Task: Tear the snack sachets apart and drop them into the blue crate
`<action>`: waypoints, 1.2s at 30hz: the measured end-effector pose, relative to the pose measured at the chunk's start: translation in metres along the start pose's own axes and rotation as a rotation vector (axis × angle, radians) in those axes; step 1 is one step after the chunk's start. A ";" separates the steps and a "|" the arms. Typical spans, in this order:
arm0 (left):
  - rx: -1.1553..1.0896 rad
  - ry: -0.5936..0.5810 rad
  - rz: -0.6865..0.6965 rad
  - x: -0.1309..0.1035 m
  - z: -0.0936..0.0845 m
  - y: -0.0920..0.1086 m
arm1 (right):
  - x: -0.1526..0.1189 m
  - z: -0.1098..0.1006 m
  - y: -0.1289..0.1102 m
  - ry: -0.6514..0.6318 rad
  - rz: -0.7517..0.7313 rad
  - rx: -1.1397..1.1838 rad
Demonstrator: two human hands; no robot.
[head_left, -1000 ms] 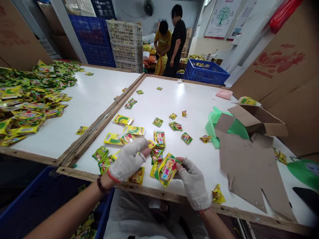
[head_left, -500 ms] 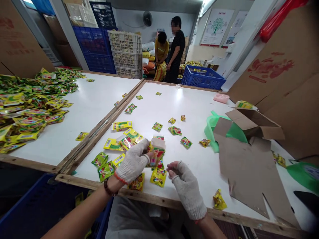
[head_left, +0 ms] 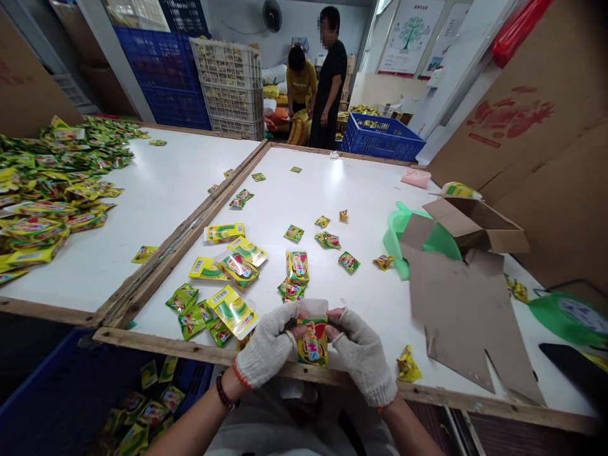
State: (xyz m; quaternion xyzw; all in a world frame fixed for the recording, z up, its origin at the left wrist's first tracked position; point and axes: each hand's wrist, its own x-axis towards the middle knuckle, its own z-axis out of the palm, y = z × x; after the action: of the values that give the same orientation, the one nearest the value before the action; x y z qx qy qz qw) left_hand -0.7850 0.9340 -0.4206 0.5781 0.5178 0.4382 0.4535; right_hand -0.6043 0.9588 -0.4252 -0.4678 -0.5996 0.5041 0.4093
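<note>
Both my hands wear white knit gloves with bare fingertips. Between them, at the front edge of the table, is a small yellow-and-red candy box (head_left: 312,345) with its pale top flap raised. My left hand (head_left: 268,345) pinches its left side and my right hand (head_left: 363,354) its right side. Beyond it a similar box (head_left: 297,266) lies by a green packet (head_left: 291,289). Left of my hands several yellow boxes (head_left: 232,310) lie loosely, some overlapping, with green packets (head_left: 193,320) beside them. A crumpled yellow packet (head_left: 408,365) lies right of my right hand.
A wooden divider (head_left: 185,221) splits the white table; a large packet heap (head_left: 52,190) covers the left side. At right are a green basin (head_left: 395,234), an open carton (head_left: 456,304) and tape (head_left: 570,316). A blue crate (head_left: 166,386) sits below. Two people (head_left: 332,82) stand behind.
My left hand has brought a box down toward the table's front edge, and my right hand has closed on its other side. The view has shifted slightly.
</note>
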 end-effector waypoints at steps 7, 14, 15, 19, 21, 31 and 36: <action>0.077 -0.002 0.021 0.004 0.002 0.007 | 0.005 -0.010 -0.006 -0.117 -0.159 -0.237; -0.102 0.038 -0.057 0.006 0.012 0.006 | 0.018 -0.017 -0.019 -0.058 -0.097 -0.196; -0.112 0.034 -0.058 0.006 0.012 0.005 | 0.019 -0.016 -0.021 -0.072 -0.109 -0.214; -0.116 -0.011 -0.056 0.007 0.009 0.002 | 0.020 -0.013 -0.031 -0.179 -0.148 -0.336; -0.115 -0.029 -0.049 0.006 0.009 0.001 | 0.021 -0.013 -0.036 -0.205 -0.156 -0.381; -0.124 -0.042 -0.037 0.004 0.008 0.004 | 0.026 -0.024 -0.052 -0.462 -0.326 -0.467; -0.035 -0.039 0.036 0.005 0.012 0.001 | 0.010 -0.030 -0.053 -0.553 -0.238 -0.380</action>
State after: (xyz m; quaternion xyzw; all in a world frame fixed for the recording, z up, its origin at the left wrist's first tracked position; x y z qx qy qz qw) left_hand -0.7730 0.9381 -0.4217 0.5877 0.4907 0.4439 0.4656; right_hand -0.5853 0.9723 -0.3675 -0.3082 -0.8211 0.4400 0.1930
